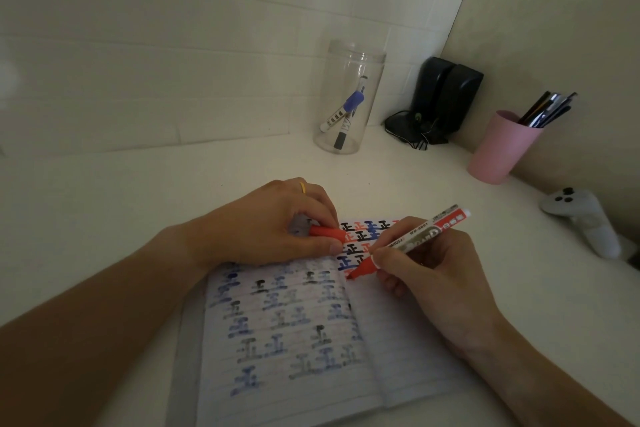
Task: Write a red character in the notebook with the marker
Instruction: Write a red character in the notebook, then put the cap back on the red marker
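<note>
An open lined notebook [408, 340] lies on the white desk in front of me. Its left page shows several faded blue and black characters bleeding through. The top of its right page carries bold black, blue and red characters. My right hand [436, 274] grips the red marker [412, 241], uncapped, its red tip touching the right page near the spine. My left hand [277, 225] rests on the notebook's top left and pinches the red cap [327, 232] between thumb and fingers.
A clear plastic jar [349, 97] holding two markers stands at the back by the wall. Black speakers [440, 100] sit in the corner. A pink cup [502, 146] of pens and a white controller [585, 218] lie to the right.
</note>
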Demonstrator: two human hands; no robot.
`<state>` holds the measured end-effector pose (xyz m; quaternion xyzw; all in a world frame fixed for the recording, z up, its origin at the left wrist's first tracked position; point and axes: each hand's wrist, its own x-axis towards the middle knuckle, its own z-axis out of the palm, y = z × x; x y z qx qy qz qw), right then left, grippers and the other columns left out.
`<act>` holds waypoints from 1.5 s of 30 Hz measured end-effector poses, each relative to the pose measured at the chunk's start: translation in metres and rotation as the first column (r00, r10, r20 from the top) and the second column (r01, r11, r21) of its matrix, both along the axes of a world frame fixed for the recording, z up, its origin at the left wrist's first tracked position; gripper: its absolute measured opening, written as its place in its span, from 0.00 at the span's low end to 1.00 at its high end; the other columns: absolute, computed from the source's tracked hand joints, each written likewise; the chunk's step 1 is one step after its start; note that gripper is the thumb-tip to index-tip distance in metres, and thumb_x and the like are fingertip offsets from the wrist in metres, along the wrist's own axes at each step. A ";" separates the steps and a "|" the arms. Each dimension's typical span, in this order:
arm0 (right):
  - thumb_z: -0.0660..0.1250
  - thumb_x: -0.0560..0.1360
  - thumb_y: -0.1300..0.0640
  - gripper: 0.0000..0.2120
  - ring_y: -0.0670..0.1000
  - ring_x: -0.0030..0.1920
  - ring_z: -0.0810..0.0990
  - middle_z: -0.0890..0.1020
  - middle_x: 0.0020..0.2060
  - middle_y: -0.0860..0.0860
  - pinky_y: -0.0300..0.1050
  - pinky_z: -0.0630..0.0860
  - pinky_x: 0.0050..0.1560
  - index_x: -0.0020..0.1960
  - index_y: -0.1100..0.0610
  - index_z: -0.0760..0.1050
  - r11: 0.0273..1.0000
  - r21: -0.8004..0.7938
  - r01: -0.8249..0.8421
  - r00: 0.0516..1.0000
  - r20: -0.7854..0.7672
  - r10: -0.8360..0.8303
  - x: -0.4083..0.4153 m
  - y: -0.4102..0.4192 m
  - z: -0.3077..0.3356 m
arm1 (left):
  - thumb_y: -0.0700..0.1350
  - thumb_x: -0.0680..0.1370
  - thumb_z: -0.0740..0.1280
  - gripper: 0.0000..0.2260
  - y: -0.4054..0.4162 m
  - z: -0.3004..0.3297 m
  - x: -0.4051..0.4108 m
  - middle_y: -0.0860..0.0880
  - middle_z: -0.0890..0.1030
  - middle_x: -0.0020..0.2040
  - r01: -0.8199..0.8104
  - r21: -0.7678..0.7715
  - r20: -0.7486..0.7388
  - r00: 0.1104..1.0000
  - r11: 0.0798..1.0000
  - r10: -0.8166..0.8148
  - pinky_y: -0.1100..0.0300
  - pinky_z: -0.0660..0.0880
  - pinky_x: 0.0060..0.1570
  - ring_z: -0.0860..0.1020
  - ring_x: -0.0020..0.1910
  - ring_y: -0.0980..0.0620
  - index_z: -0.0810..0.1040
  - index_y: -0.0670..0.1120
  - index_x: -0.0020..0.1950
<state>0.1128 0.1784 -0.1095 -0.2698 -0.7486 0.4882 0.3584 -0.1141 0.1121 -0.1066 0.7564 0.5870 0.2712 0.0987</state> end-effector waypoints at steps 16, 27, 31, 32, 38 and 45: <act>0.72 0.70 0.69 0.07 0.46 0.27 0.77 0.82 0.25 0.50 0.38 0.74 0.31 0.35 0.59 0.81 0.995 0.064 0.080 0.994 0.072 -0.085 -0.001 0.002 -0.001 | 0.59 0.75 0.71 0.12 0.002 -0.002 0.000 0.60 0.82 0.54 0.015 0.022 0.000 1.000 1.000 -0.015 0.53 0.77 0.56 0.78 0.56 0.56 0.85 0.55 0.54; 0.70 0.71 0.68 0.10 0.47 0.25 0.73 0.78 0.24 0.52 0.36 0.70 0.26 0.33 0.59 0.78 0.976 -0.134 0.171 0.984 -0.016 -0.175 -0.003 0.007 0.003 | 0.60 0.75 0.70 0.13 0.000 -0.002 0.002 0.58 0.83 0.53 -0.017 0.020 0.035 0.999 1.000 0.016 0.51 0.77 0.56 0.78 0.55 0.57 0.85 0.54 0.53; 0.68 0.71 0.65 0.05 0.52 0.28 0.72 0.77 0.24 0.53 0.42 0.68 0.29 0.37 0.62 0.80 0.942 -0.292 0.168 0.981 -0.043 -0.188 -0.010 0.014 0.032 | 0.57 0.77 0.69 0.12 -0.005 0.001 0.007 0.54 0.84 0.49 -0.094 0.062 0.128 0.988 0.994 0.086 0.51 0.77 0.53 0.81 0.50 0.55 0.85 0.50 0.51; 0.69 0.72 0.65 0.05 0.52 0.29 0.73 0.78 0.25 0.52 0.43 0.69 0.30 0.38 0.61 0.80 0.951 -0.266 0.158 0.982 -0.057 -0.180 -0.014 0.018 0.040 | 0.56 0.78 0.69 0.12 -0.004 0.002 0.007 0.54 0.84 0.48 -0.126 0.085 0.143 0.983 0.988 0.113 0.51 0.77 0.51 0.81 0.48 0.55 0.85 0.50 0.51; 0.71 0.76 0.64 0.03 0.51 0.35 0.79 0.83 0.35 0.56 0.43 0.76 0.35 0.49 0.62 0.82 0.974 -0.192 0.118 0.895 -0.405 -0.188 -0.027 0.032 0.052 | 0.51 0.75 0.73 0.13 -0.006 0.002 0.006 0.57 0.83 0.46 -0.325 0.226 0.277 0.925 0.918 0.259 0.69 0.73 0.47 0.80 0.46 0.55 0.84 0.53 0.59; 0.69 0.76 0.65 0.06 0.56 0.39 0.86 0.87 0.40 0.63 0.44 0.81 0.40 0.50 0.62 0.84 0.951 -0.311 0.004 0.902 -0.409 -0.137 -0.024 0.036 0.026 | 0.47 0.81 0.65 0.14 0.000 0.002 0.007 0.56 0.80 0.52 -0.318 0.230 0.330 0.915 0.920 0.233 0.70 0.74 0.51 0.79 0.54 0.54 0.78 0.53 0.67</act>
